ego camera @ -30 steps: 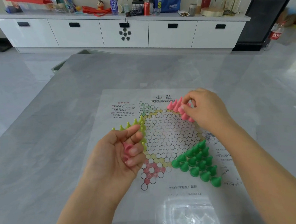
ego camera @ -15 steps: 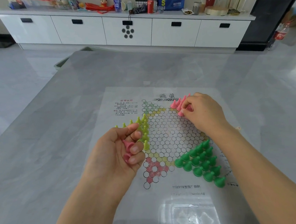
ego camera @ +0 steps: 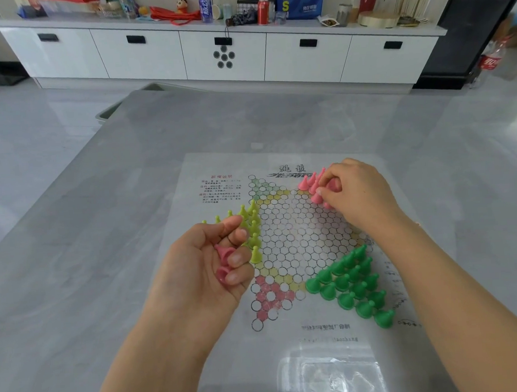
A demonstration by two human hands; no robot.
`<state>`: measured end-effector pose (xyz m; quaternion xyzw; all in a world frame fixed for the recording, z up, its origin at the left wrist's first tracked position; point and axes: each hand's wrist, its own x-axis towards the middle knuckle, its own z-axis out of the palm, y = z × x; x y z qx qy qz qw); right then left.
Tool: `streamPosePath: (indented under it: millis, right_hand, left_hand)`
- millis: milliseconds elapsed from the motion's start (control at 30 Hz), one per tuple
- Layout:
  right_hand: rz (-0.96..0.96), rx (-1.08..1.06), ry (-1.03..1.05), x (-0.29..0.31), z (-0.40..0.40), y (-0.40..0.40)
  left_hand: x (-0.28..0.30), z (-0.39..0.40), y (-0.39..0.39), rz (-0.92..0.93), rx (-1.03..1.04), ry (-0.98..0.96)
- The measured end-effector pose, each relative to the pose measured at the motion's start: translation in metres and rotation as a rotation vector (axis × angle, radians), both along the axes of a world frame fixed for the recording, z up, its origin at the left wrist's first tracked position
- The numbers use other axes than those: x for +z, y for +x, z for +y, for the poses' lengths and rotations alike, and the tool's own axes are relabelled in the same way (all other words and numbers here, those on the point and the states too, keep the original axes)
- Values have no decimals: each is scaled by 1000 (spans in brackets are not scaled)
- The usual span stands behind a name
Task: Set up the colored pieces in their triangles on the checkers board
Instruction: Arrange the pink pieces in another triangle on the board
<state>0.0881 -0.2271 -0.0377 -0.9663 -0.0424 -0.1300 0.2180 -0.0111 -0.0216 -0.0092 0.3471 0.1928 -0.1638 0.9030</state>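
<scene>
Plastic, small and cone-shaped, the pink pieces [ego camera: 311, 186] are looking light and hard, with a flared base and a narrow tip, so each should be lifting easily but tipping over at a careless nudge. From the head view, the only one here, the right hand [ego camera: 357, 192] is working at the far right triangle of the checkers board [ego camera: 287, 239], its fingers [ego camera: 322, 192] curling down among the standing pink pieces and seemingly pinching one near its top; whether that piece is already seated I cannot tell. The left hand [ego camera: 206, 259] is hovering over the board's left edge, fingers clenching round a small reserve of pink pieces [ego camera: 224, 254], at least two showing base-outward in the palm. Yellow-green pieces [ego camera: 253, 223] are standing in the left triangle, partly hidden behind the left hand, and dark green pieces [ego camera: 352, 284] are filling the near right triangle. The board itself is looking like a thin, glossy printed sheet lying flat on the grey counter [ego camera: 104, 266], so it is likely sliding or wrinkling under a sideways push. Taking each piece by the narrow upper cone and lowering it straight down seems the safest hold, since neighbours are standing close.
</scene>
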Motion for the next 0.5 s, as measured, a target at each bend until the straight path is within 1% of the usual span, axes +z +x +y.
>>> streamPosePath:
  millis: [67, 167, 200, 233, 300, 400, 500]
  right_hand:
    - [8, 15, 95, 9, 0, -2]
    - [-74, 39, 131, 28, 6, -8]
    - [-79, 71, 179, 36, 9, -11]
    - [-45, 125, 253, 45, 14, -15]
    - [113, 287, 357, 63, 25, -26]
    - [292, 552, 284, 76, 42, -40]
    - [333, 647, 249, 71, 56, -45]
  left_hand:
    - [-1, 0, 1, 5, 8, -36]
    - [-2, 0, 1, 8, 39, -101]
    - [-3, 0, 1, 12, 57, -110]
    - [-3, 1, 1, 13, 70, -116]
    - [-2, 1, 1, -8, 60, -120]
    - [1, 1, 1, -54, 28, -148]
    - [2, 2, 0, -96, 2, -200]
